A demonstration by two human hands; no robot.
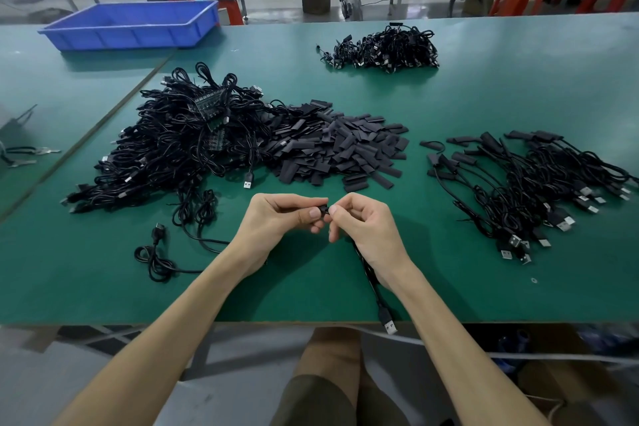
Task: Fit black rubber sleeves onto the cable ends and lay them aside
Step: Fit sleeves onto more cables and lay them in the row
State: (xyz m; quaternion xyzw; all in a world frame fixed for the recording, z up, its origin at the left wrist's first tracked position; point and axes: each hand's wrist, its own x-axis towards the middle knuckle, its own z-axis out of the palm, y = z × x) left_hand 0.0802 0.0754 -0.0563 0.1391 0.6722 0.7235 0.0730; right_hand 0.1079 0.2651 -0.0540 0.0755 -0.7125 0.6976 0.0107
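The left hand (281, 218) pinches a small black sleeve (324, 210). The right hand (366, 225) pinches the cable (383, 314) end right against it, probably to push it in. The cable trails down to the table (484, 287) edge. The sleeve pile (345, 149) sits close ahead for easy reach; finished cables (536, 183) lie right.

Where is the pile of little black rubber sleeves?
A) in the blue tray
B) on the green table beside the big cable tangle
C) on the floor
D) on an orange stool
B: the sleeves lie heaped on the green table, touching the big cable tangle, far from the blue tray.
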